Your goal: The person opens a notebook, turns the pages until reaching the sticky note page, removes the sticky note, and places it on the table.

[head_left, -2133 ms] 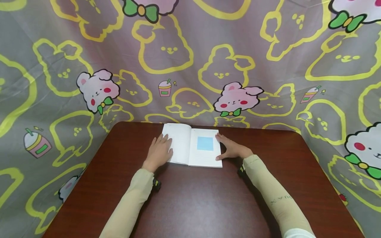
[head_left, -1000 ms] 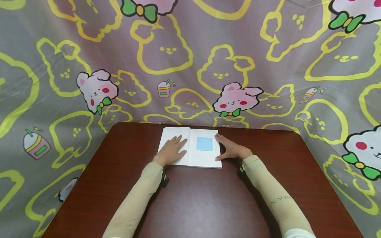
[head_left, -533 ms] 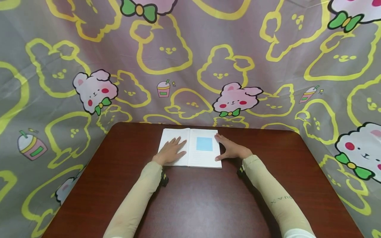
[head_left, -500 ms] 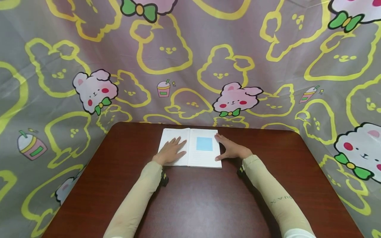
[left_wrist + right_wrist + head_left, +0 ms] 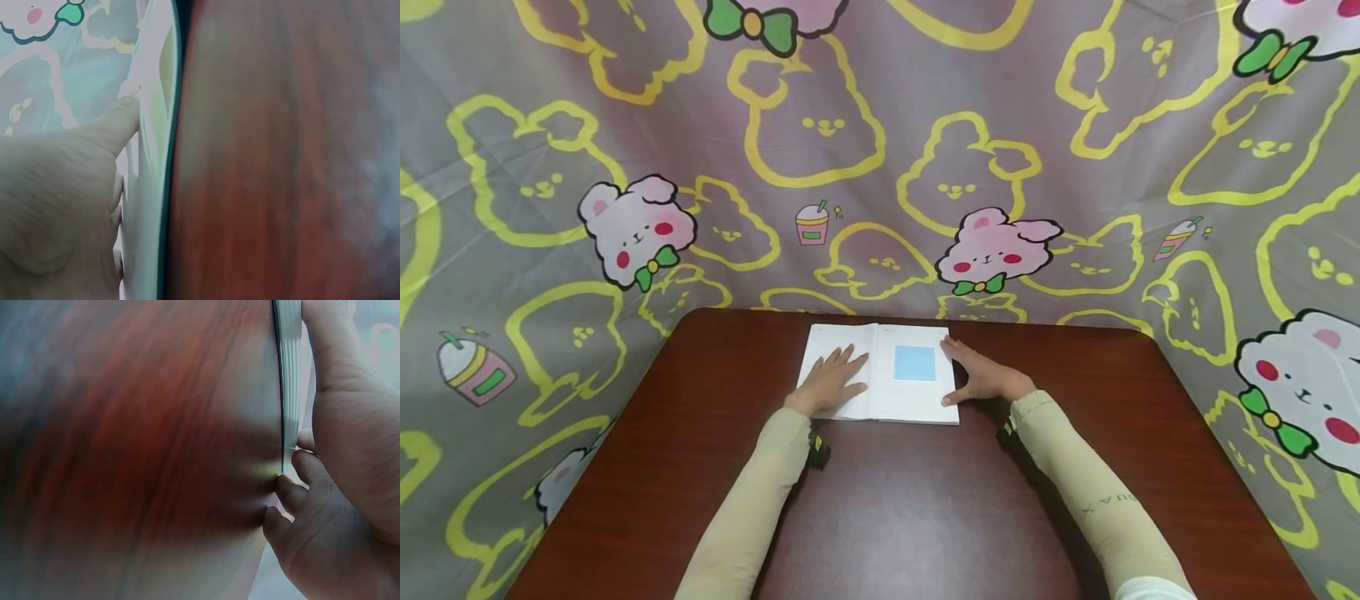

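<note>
An open book [image 5: 910, 402] with white pages lies near the table's far edge. A light blue square [image 5: 915, 363] is on its right page. My left hand [image 5: 829, 382] rests on the left page, fingers spread, the thumb pointing toward the spine. In the left wrist view the thumb [image 5: 125, 119] touches the page; some sheets bulge slightly above the dark cover. At the book's right edge is my right hand [image 5: 988, 375], thumb and forefinger apart on the page margin. In the right wrist view its other fingertips [image 5: 275, 522] are beside the page block [image 5: 289, 369], near the tabletop.
The table [image 5: 895, 508] is dark reddish-brown wood with rounded far corners. A grey curtain [image 5: 865, 83] with cartoon animals surrounds its far side and both flanks. Light sleeves cover both forearms, and a black wrist camera [image 5: 818, 450] sits under the left wrist.
My left hand has moved right, from the left page's outer edge onto its middle. The left page, raised and curved earlier, now lies flatter. My right hand has stayed in place.
</note>
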`<action>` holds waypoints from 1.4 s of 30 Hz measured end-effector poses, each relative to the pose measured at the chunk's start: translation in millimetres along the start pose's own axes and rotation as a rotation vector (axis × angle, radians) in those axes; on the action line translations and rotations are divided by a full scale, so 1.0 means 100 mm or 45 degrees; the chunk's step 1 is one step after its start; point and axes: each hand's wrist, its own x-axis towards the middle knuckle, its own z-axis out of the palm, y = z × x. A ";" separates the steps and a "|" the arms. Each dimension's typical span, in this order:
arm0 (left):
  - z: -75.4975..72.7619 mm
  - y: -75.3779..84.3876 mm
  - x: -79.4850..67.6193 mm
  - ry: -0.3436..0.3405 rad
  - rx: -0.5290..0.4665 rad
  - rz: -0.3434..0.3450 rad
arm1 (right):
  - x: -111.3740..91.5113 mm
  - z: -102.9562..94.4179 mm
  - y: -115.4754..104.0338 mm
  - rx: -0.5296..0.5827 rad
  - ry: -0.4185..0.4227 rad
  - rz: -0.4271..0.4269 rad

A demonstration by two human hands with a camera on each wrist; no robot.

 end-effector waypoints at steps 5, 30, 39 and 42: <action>0.00 0.01 0.00 0.003 0.007 -0.005 | 0.00 0.00 -0.01 -0.018 0.000 0.005; 0.04 -0.03 0.00 0.021 -0.014 -0.018 | 0.21 0.21 -0.62 -0.610 0.310 -0.255; 0.05 -0.05 0.01 0.039 -0.016 -0.007 | 0.43 0.36 -0.89 -0.960 0.304 -0.151; 0.04 -0.03 0.00 0.035 -0.026 0.007 | 0.43 0.38 -0.91 -0.964 0.336 -0.159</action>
